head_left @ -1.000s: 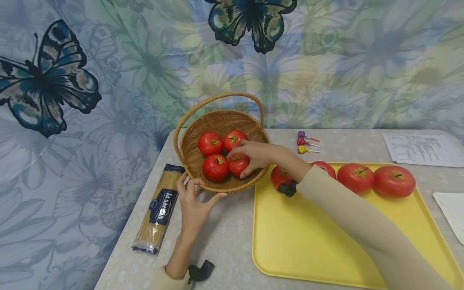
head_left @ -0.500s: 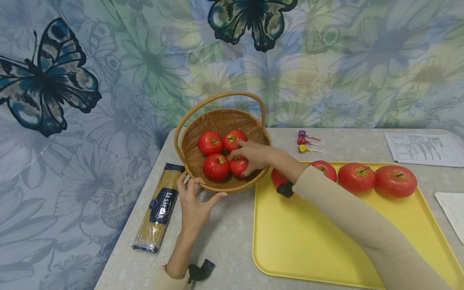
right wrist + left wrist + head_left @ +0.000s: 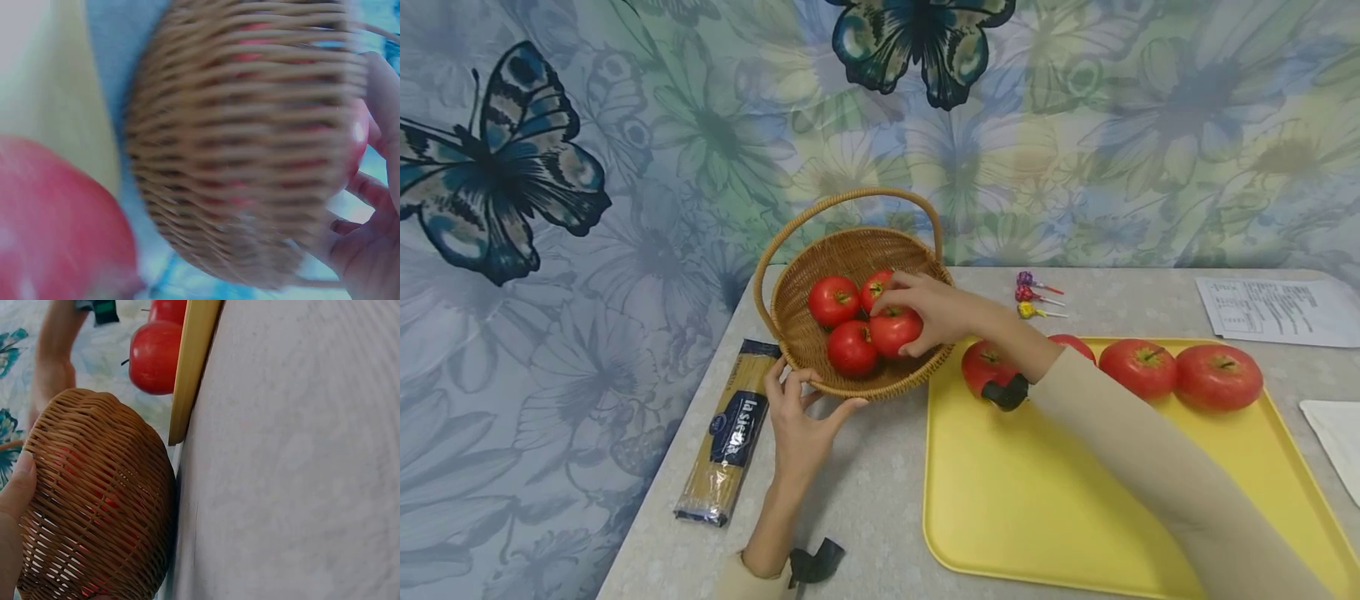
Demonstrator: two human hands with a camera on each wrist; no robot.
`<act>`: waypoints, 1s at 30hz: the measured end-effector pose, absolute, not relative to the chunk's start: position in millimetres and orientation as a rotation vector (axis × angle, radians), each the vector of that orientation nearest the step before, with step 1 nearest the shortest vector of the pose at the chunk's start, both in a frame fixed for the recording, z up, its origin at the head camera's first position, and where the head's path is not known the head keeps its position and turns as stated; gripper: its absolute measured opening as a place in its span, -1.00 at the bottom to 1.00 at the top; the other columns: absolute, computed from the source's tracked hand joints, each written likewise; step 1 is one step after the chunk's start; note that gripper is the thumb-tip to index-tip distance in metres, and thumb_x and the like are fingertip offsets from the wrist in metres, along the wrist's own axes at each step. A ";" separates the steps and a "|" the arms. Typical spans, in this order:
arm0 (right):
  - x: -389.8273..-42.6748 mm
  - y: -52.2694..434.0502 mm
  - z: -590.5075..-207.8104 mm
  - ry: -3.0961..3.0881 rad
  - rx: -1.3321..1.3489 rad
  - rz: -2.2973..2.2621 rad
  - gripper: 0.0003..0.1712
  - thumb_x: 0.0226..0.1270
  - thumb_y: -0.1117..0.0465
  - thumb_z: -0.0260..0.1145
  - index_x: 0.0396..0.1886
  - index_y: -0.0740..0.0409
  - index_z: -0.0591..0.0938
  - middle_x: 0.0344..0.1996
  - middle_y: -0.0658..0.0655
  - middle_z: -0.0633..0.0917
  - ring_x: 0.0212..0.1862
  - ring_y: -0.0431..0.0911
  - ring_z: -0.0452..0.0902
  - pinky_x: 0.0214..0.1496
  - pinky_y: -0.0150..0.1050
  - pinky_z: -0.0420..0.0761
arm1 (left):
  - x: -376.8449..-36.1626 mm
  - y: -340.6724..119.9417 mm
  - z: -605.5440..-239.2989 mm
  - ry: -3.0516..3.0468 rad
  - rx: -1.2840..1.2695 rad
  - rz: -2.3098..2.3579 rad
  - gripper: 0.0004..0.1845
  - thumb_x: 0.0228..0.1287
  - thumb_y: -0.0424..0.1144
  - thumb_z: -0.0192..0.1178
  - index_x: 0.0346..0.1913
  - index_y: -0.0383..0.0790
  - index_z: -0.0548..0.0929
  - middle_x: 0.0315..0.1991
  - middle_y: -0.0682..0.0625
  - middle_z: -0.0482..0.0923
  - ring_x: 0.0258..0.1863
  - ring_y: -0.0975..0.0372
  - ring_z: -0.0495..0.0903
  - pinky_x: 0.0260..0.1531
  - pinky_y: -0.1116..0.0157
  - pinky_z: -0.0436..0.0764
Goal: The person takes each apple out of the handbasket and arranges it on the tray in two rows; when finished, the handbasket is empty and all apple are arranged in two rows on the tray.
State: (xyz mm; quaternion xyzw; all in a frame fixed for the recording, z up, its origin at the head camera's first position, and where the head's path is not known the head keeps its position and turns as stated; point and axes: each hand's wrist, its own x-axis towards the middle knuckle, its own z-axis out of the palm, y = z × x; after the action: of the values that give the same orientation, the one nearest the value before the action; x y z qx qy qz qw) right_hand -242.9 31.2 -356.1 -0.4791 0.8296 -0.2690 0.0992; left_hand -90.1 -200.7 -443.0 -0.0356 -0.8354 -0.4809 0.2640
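A pale grey speckled tabletop fills the lower half of the head view, its rounded far corner at about 10 o'clock and its back edge running toward 3 o'clock. Behind it hangs a floral curtain in washed blues, greens and yellows that covers the whole backdrop. A large dark butterfly print sits at 9 o'clock, and a second butterfly print at 12 o'clock is cut off by the top edge. The light is soft and even, with only faint shadows on the tabletop.
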 end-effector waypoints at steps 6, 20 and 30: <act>-213.6 68.1 -326.9 2.542 -1.484 -1.007 -0.32 0.01 0.09 0.56 0.19 -0.14 0.55 0.19 0.07 0.42 0.20 -0.02 0.34 0.14 -0.09 0.57 | -89.6 -202.0 -441.1 -2.267 -0.087 -1.303 -0.37 -0.23 -0.21 0.64 -0.18 -0.27 0.41 0.32 -0.32 0.10 0.27 -0.11 0.35 -0.06 0.23 0.72; -113.1 151.6 -398.2 2.544 -1.262 -1.007 -0.20 -0.07 0.08 0.60 0.22 -0.38 0.48 0.26 -0.05 0.38 0.24 -0.15 0.33 0.12 -0.14 0.64 | -90.3 -200.5 -441.8 -2.262 -0.062 -1.311 -0.36 -0.25 -0.23 0.65 -0.17 -0.30 0.41 0.35 -0.31 0.09 0.34 -0.11 0.30 -0.07 0.05 0.72; -95.7 153.8 -429.2 2.574 -1.359 -0.971 -0.17 -0.15 0.11 0.62 0.21 -0.28 0.49 0.21 -0.04 0.40 0.24 -0.15 0.32 0.16 -0.16 0.61 | -80.9 -187.6 -416.2 -2.267 -0.068 -1.334 -0.40 -0.21 -0.40 0.61 -0.18 -0.46 0.39 0.31 -0.53 0.05 0.30 -0.32 0.26 -0.07 -0.12 0.68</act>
State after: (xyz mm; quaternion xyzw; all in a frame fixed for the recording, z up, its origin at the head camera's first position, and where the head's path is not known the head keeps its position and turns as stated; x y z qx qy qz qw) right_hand -95.7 153.8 -429.2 -0.4425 0.8384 -0.3161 0.0367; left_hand -80.9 -187.6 -416.2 -0.0250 -0.8338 -0.4905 0.2523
